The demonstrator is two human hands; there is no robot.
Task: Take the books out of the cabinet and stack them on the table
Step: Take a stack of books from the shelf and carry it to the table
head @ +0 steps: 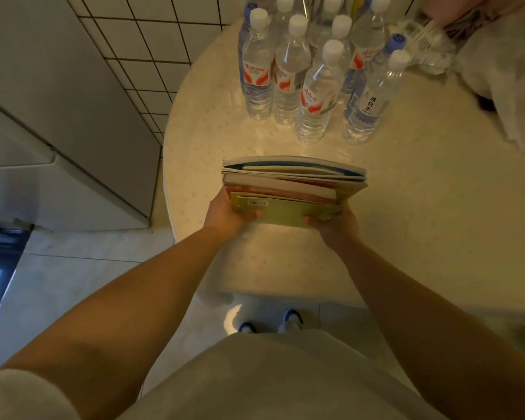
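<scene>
counts: 1 stack of books (291, 183), looks like 4 or 5 volumes, edges overlap so exact number unclear. 2 hands on it, left hand (225, 212) and right hand (335, 224). water bottles (309, 74): at least 10 caps visible, back row cut off by frame edge. 1 round table (422, 225). 2 shoes (291, 321) on the floor. 1 grey cabinet (58, 116).

clear water bottles (311, 77) with white caps stand clustered near a tiled wall (152, 34); blue-white shoes (291, 321) on the floor.
</scene>
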